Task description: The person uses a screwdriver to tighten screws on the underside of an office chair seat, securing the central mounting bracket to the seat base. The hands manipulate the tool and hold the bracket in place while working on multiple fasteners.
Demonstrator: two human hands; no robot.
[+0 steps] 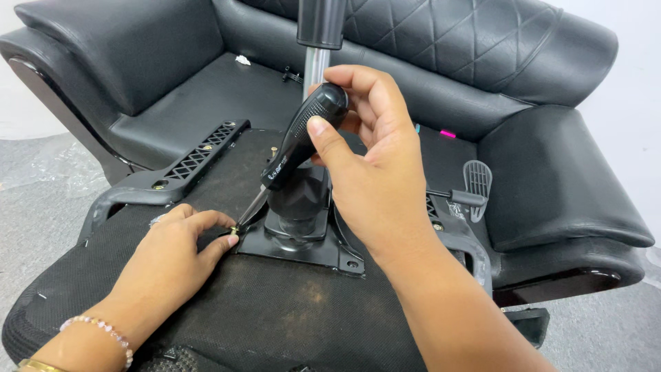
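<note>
My right hand grips the black handle of a screwdriver, whose metal shaft slants down-left to a small brass screw. My left hand rests on the underside of an upturned office chair seat and pinches that screw with fingertips at the corner of the black metal mounting plate. The chair's gas lift cylinder rises from the plate's middle, just behind my right hand.
A black plastic armrest lies along the seat's left edge, another armrest on the right. A lever with a paddle handle sticks out right. The chair leans on a black leather sofa. Grey floor surrounds.
</note>
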